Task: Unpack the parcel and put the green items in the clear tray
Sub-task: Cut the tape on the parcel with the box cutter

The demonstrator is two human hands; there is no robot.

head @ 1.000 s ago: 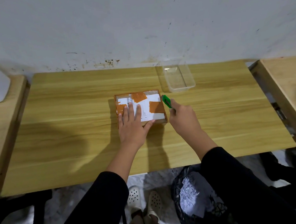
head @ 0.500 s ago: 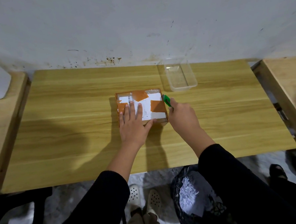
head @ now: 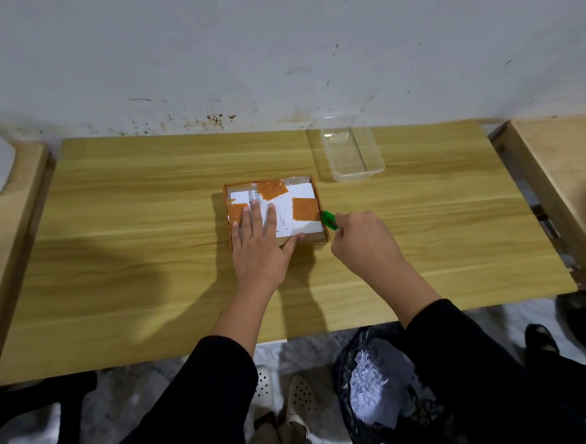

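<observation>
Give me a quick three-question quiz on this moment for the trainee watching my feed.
1. True or false: the clear tray already holds a green item.
2. The left hand lies: A) flat on the parcel, B) inside the tray, C) off the table.
3. Along which edge of the parcel does the right hand hold the green cutter?

Key: 1 false, it is empty; 2 A; 3 the parcel's right edge.

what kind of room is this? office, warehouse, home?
Probably a makeshift packing or work corner, not a tidy office: a plain wooden table against a stained white wall, and a black bin bag of shredded paper on the floor. Cannot tell beyond that.
</observation>
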